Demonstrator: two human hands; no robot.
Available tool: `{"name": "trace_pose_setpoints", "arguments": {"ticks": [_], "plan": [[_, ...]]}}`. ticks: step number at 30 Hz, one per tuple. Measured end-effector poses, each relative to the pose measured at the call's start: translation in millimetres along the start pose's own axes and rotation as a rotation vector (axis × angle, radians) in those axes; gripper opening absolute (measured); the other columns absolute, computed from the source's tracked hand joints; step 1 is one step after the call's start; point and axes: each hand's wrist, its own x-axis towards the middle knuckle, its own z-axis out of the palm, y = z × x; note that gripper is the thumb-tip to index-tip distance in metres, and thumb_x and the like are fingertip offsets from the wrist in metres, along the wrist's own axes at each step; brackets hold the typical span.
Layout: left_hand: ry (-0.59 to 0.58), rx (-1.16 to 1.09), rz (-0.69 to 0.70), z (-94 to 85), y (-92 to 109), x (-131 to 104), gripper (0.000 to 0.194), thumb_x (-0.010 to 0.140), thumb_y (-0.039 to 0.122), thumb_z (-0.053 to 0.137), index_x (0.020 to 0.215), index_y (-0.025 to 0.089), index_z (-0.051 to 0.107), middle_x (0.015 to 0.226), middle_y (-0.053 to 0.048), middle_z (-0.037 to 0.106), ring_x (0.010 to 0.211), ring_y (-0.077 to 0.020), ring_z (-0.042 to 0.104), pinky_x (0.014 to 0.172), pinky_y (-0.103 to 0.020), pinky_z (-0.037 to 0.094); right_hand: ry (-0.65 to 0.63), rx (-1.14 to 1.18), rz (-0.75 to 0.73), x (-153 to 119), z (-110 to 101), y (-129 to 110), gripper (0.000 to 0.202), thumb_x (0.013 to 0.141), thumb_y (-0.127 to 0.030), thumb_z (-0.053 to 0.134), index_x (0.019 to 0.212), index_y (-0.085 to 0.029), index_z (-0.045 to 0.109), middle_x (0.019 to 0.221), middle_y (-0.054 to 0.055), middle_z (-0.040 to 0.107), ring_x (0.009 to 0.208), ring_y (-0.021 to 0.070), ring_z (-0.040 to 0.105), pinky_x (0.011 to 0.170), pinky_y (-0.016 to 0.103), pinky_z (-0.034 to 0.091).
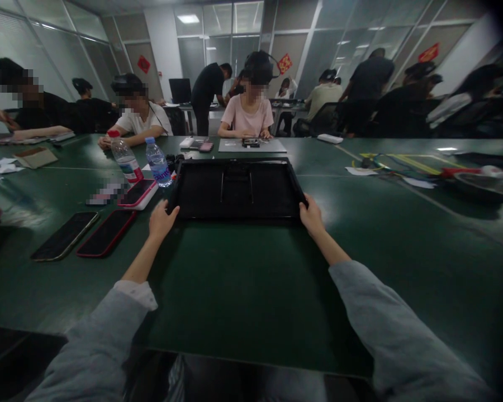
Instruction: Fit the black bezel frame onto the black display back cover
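A wide, flat black panel (238, 188), rectangular with a raised rim and a dull, faintly ribbed inner face, is lying on the smooth green table (251, 290), well out in front of the person. The left hand (161, 220) is gripping the panel's near left corner, fingers curled over the edge and thumb pressing on top. The right hand (311, 215) is clamping the panel's near right corner in the same way. Both arms, in soft grey sleeves, are stretching forward toward the panel.

Just left of the panel, a phone in a pink case (137, 193) is sitting on a white block, and beyond it two clear plastic bottles are standing upright: one with a blue label (157, 162), one with a red cap (124, 157). Further left of the panel, two glossy dark phones (86, 233) are lying flat side by side. Beyond the panel's far edge, a person in a pink shirt (247, 114) is sitting over a grey mat (251, 146)
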Motion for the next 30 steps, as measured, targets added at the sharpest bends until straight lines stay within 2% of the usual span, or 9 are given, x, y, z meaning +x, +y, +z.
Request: {"name": "trace_pose_setpoints", "arguments": {"ticks": [5,9,15,22,30], "plan": [[-0.087,0.218,-0.1,-5.8,7,0,0.049,0.101,0.047,0.049,0.134,0.017,0.069,0.132,-0.018,0.07,0.119,-0.0334,0.068,0.101,-0.043,0.052,0.004,-0.07,-0.027,8,6,4,0.054,0.088,-0.03,0.049,0.138,-0.015,0.062,0.136,0.018,0.067,0.13,0.0324,0.06,0.117,0.055,0.043],[-0.069,0.263,-0.075,-2.6,10,0,0.053,0.105,0.041,0.04,0.143,0.013,0.063,0.142,-0.02,0.064,0.125,-0.036,0.064,0.104,-0.047,0.051,0.058,-0.125,-0.079,4,5,-1,0.054,0.088,-0.025,0.045,0.137,-0.013,0.063,0.135,0.019,0.067,0.129,0.0323,0.059,0.116,0.055,0.042],[-0.01,0.254,-0.028,-4.3,17,-4,0.049,0.106,0.038,0.037,0.139,0.013,0.063,0.137,-0.02,0.067,0.121,-0.0351,0.066,0.1,-0.045,0.052,0.16,-0.145,-0.126,-10,-2,-13,0.057,0.093,-0.026,0.04,0.145,-0.011,0.057,0.139,0.019,0.065,0.129,0.0309,0.059,0.116,0.053,0.043],[-0.072,0.22,-0.036,-9.9,22,-6,0.045,0.106,0.037,0.039,0.132,0.016,0.068,0.126,-0.018,0.073,0.118,-0.0334,0.068,0.098,-0.042,0.052,0.125,-0.14,-0.083,-18,-8,-6,0.055,0.093,-0.026,0.041,0.143,-0.011,0.06,0.137,0.019,0.066,0.128,0.0301,0.06,0.115,0.051,0.044],[-0.117,0.24,-0.038,-9.8,19,-6,0.047,0.104,0.038,0.04,0.134,0.016,0.068,0.125,-0.019,0.074,0.116,-0.0351,0.068,0.097,-0.044,0.052,0.057,-0.154,0.002,-17,-7,0,0.055,0.091,-0.027,0.044,0.141,-0.01,0.06,0.138,0.02,0.065,0.129,0.0316,0.06,0.115,0.052,0.044]]}}
